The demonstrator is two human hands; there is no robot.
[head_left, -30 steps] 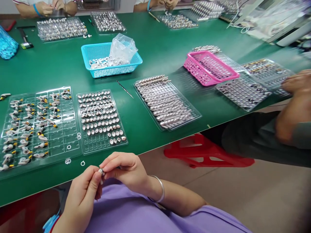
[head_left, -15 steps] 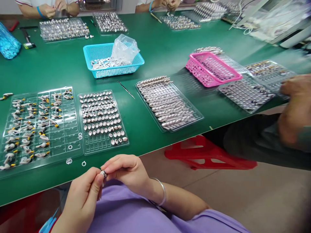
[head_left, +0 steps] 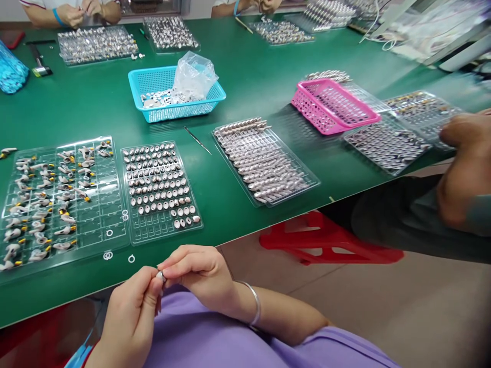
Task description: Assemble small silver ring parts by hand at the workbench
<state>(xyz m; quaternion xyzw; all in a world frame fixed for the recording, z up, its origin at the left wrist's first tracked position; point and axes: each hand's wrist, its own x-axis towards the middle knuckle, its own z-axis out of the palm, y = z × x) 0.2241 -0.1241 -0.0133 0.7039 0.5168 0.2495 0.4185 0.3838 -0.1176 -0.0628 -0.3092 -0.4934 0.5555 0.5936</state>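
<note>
Both my hands meet just below the near edge of the green table (head_left: 249, 82). My left hand (head_left: 128, 317) and my right hand (head_left: 199, 273) pinch one small silver part (head_left: 160, 276) between their fingertips. A silver bangle sits on my right wrist. Right above my hands lies a clear tray of small silver caps (head_left: 159, 186). To its left is a clear tray of white and yellow pieces (head_left: 49, 199). A few loose white rings (head_left: 131, 258) lie on the table by the trays.
A clear tray of long silver pieces (head_left: 264, 163) lies centre right, thin tweezers (head_left: 197, 140) beside it. A blue basket (head_left: 174, 94) with a plastic bag and a pink basket (head_left: 333, 105) stand further back. A co-worker's hand (head_left: 466, 163) reaches over trays at right. A red stool (head_left: 318, 240) stands below.
My hands stay pinched on the small part, shifting only slightly. The co-worker's hand at the right has moved a little over the trays.
</note>
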